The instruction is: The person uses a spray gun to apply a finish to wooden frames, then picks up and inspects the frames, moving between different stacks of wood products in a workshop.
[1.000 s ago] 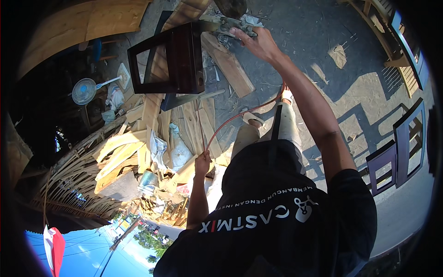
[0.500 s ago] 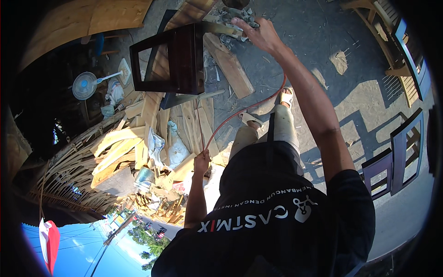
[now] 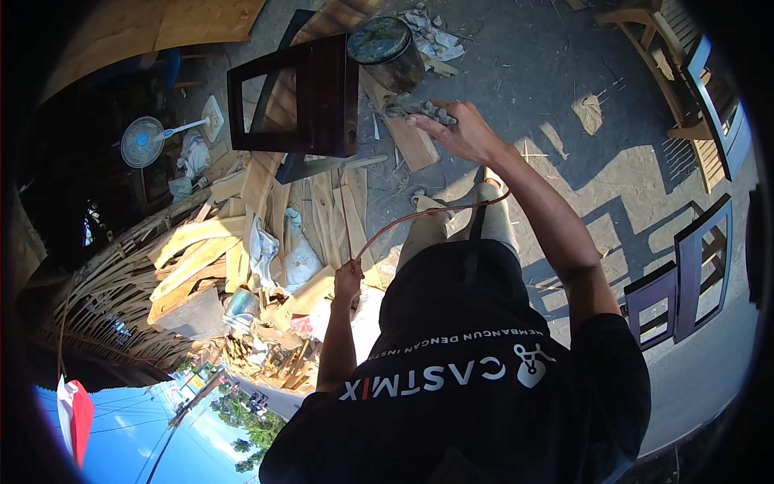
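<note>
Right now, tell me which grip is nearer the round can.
Right. The right grip, around a spray gun, is below-right of the can in view; the left grip, holding a red hose, is farther below.

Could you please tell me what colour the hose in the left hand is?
The hose is reddish-brown; it shows best in the head view.

A grey metal spray-gun-shaped tool [image 3: 421,111] sits in the right hand [image 3: 466,133], raised off the ground, its head directed leftward; finer detail is too small to read. A thin, flexible reddish-brown hose [image 3: 403,218] passes through the closed left hand [image 3: 348,278]. One stretch bows slackly rightward, its end hidden; another runs nearly straight, forward and away.
</note>
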Action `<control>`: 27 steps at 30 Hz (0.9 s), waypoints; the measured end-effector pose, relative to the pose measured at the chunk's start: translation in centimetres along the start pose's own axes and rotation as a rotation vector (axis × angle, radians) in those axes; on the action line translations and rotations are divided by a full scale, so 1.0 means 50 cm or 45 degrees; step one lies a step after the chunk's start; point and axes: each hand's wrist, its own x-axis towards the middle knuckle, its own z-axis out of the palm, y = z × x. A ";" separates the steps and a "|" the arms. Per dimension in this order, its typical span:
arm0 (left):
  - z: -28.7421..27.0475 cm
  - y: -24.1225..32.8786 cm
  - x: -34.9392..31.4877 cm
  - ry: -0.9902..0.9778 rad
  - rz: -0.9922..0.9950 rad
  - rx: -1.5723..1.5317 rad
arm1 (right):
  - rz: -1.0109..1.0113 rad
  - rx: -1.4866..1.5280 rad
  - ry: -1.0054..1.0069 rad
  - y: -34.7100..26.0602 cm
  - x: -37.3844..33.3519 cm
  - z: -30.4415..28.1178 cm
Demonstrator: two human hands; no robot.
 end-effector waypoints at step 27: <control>0.001 -0.166 0.014 -0.051 -0.029 -0.015 | 0.213 0.131 0.208 -0.011 -0.092 0.112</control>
